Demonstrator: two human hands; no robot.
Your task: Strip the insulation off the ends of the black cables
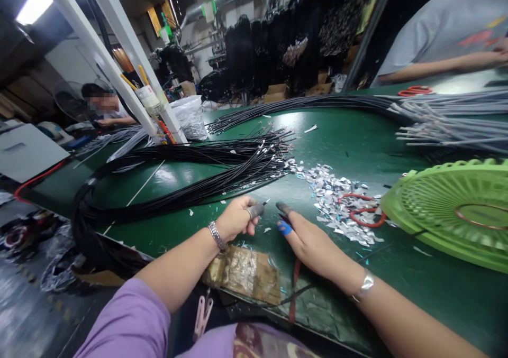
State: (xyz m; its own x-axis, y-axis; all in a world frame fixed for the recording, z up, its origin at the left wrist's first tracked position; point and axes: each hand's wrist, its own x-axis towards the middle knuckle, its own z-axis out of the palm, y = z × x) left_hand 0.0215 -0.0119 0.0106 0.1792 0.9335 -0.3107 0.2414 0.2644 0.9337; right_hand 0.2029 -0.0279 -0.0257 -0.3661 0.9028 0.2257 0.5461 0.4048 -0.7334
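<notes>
A thick looped bundle of thin black cables (178, 189) lies on the dark green bench (357, 136), left of the heap of silvery foil scraps (333, 194). Its bared ends fan out until they reach that heap's left edge. Just down-left of the heap, the left hand (236, 219) is curled closed, its grip a pinch of thumb and grey-capped fingertip; whatever sits in the pinch is too small to make out. Further down-left of the heap, a brown tape-wrapped cardboard pad (244, 273) sits at the bench edge. The right hand (313, 244), just under the heap's left side, lies palm down with a capped forefinger stretched out; I cannot tell whether its grip closes on anything beneath. Red-handled scissors (363, 210) rest in the heap's right part, and a light green plastic fan grille (456, 210) lies to the heap's right. The risk, as I judge it: the loose cable ends lie close to both hands, so a sweeping wrist could tangle them or push scraps in among them.
</notes>
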